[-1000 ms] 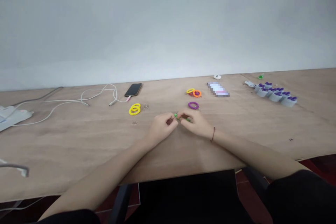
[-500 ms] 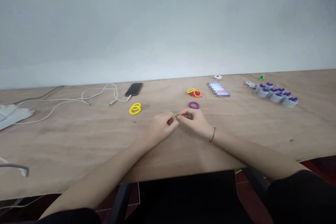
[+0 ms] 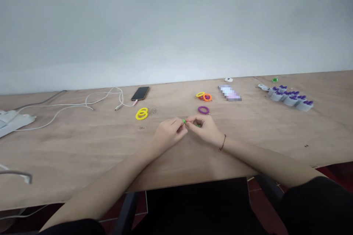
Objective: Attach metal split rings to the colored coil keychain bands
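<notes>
My left hand point(image 3: 170, 132) and my right hand point(image 3: 206, 128) meet over the middle of the table, fingertips pinched together on a small green band point(image 3: 184, 121). Most of the band is hidden by the fingers; a bit of green also shows under my right palm. Just beyond my right hand lies a purple coil hair tie point(image 3: 203, 110). Farther back sit a yellow coil hair tie point(image 3: 200, 94) and an orange coil hair tie point(image 3: 207, 97), with a dark red one partly beneath. Yellow coil hair ties point(image 3: 142, 114) overlap left of my hands, beside small metal rings point(image 3: 153, 111).
A dark phone point(image 3: 140, 93) with a plugged-in white cable point(image 3: 107, 97) lies at back left, near a power strip point(image 3: 16, 121). Back right are a blurred-out phone point(image 3: 230, 93), a white round case point(image 3: 228, 80), a green item point(image 3: 275, 80) and several white containers with purple tops point(image 3: 291, 100).
Both hands stay nearly in place, with a slight shift of the fingers around the green band. More green now shows under my right hand.
</notes>
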A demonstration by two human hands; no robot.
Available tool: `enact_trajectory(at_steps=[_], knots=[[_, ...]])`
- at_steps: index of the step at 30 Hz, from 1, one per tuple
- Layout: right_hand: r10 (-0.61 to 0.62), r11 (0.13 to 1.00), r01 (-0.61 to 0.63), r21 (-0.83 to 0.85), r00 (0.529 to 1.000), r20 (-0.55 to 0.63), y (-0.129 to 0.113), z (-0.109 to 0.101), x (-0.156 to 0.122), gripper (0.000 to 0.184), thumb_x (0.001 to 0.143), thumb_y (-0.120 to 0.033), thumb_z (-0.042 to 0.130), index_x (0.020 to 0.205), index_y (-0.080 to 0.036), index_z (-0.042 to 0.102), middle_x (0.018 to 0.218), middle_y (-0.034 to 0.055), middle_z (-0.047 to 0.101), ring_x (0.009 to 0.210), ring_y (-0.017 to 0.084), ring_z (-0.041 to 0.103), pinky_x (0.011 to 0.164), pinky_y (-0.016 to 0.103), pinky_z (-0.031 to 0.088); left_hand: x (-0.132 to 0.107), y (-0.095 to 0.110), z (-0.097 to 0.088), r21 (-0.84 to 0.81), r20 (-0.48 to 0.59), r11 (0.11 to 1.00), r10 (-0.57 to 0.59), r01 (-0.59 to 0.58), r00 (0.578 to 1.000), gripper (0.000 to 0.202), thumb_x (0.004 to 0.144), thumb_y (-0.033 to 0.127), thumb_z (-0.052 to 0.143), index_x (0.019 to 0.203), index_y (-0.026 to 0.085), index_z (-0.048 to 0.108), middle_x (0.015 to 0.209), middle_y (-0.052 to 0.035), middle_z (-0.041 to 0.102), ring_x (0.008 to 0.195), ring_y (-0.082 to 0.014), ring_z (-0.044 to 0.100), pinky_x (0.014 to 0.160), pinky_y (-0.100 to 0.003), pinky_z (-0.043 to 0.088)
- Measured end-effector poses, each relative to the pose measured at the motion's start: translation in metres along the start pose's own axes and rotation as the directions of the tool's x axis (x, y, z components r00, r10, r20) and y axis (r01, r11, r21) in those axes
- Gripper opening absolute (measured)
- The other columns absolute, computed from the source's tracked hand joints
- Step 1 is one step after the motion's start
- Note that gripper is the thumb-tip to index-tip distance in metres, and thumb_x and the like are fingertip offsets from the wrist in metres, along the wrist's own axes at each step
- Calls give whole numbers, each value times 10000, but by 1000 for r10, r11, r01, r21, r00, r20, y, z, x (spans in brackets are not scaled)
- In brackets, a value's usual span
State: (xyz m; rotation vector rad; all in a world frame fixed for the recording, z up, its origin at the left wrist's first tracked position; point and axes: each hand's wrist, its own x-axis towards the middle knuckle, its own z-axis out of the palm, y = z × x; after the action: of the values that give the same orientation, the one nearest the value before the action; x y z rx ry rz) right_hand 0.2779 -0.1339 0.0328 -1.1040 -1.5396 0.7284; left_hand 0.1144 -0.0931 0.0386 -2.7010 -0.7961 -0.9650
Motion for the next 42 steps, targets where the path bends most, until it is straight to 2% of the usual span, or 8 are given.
enact_trajectory(at_steps=[7, 19, 24, 29, 32, 35, 38, 42], knots=[[-121, 988, 119, -97, 992, -16, -1, 0, -1, 138, 757, -246, 538, 777, -177, 656, 832, 46, 680, 715, 165, 582, 619, 286, 449, 0, -3, 1, -9, -5, 999, 31, -31, 999, 176, 811, 191, 430, 644, 176, 483, 598, 4, 504, 557, -108, 465, 559, -238, 334], [-23, 1000, 23, 5, 999, 36, 2, 0, 0, 138, 750, -270, 562, 787, -175, 654, 822, 48, 676, 716, 169, 585, 623, 285, 449, 2, -8, -2, -109, 27, 985, -131, 133, 991, 182, 813, 253, 460, 662, 175, 526, 591, 9, 537, 548, -97, 478, 559, -220, 365], [89, 974, -94, 207, 995, 37, -3, -5, 5, 213, 745, -359, 579, 785, -159, 642, 744, 28, 644, 641, 132, 560, 582, 256, 440, 9, -8, -5, -435, 154, 841, -281, 320, 947, 280, 826, 323, 489, 1065, 188, 547, 980, -41, 650, 785, -125, 615, 701, -231, 477], [73, 985, -80, 151, 996, 49, -1, -9, 8, 211, 773, -347, 548, 820, -161, 635, 751, 26, 629, 627, 124, 557, 565, 248, 451, 8, -7, -1, -608, 265, 677, -320, 415, 910, 297, 827, 354, 503, 1050, 184, 600, 1041, -51, 663, 921, -170, 623, 829, -289, 485], [-35, 999, 36, -4, 997, 65, 3, -13, 9, 209, 793, -300, 534, 940, -184, 629, 834, 41, 643, 665, 137, 579, 557, 251, 460, 8, -8, 2, -700, 318, 548, -335, 458, 887, 273, 809, 364, 535, 995, 176, 604, 1024, -54, 669, 895, -163, 632, 817, -290, 493], [-268, 928, 293, -231, 954, 131, 6, -19, 9, 199, 837, -245, 478, 948, -207, 638, 908, 55, 638, 772, 154, 578, 630, 268, 461, 8, -9, 4, -726, 381, 471, -332, 502, 863, 260, 788, 374, 562, 937, 163, 591, 981, -57, 677, 869, -160, 636, 799, -291, 495], [-400, 792, 459, -403, 888, 224, 9, -24, 10, 184, 855, -214, 456, 915, -197, 630, 916, 65, 628, 792, 156, 563, 683, 279, 439, 8, -10, 4, -709, 437, 459, -311, 536, 844, 278, 791, 402, 548, 898, 150, 593, 944, -54, 677, 858, -166, 629, 799, -299, 489], [-410, 696, 490, -525, 871, 270, 11, -25, 11, 140, 842, -175, 463, 866, -178, 602, 826, 49, 606, 683, 128, 524, 607, 242, 397, 9, -10, 3, -698, 468, 473, -267, 538, 842, 330, 840, 432, 447, 864, 144, 606, 883, -42, 667, 850, -170, 611, 788, -288, 481]])
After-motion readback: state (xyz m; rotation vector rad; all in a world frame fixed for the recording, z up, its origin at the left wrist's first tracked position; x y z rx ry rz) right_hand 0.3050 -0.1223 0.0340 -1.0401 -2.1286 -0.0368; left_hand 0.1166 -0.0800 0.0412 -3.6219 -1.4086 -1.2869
